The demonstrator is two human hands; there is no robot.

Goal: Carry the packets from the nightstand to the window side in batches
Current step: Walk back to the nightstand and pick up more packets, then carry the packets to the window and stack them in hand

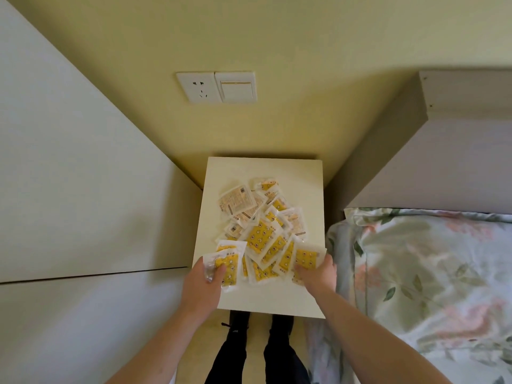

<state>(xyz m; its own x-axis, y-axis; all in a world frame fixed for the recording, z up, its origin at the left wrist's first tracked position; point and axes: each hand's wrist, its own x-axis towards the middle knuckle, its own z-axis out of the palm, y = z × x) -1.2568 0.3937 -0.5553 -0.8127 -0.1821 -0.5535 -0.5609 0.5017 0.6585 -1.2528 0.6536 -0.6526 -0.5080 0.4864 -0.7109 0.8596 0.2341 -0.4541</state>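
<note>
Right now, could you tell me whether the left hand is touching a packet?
Touching: the head view shows the left hand with its thumb curled over a yellow packet.

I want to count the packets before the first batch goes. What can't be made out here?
- Head view: packets overlap in a heap on the nightstand; lower ones are hidden, so no count.
- Left hand and right hand cover parts of the packets they grip.
- Packet print is too small to read.

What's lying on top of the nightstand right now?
A heap of yellow-and-white packets on the nightstand; both hands, left and right, grip some. Whatever lies under the heap is covered.
</note>
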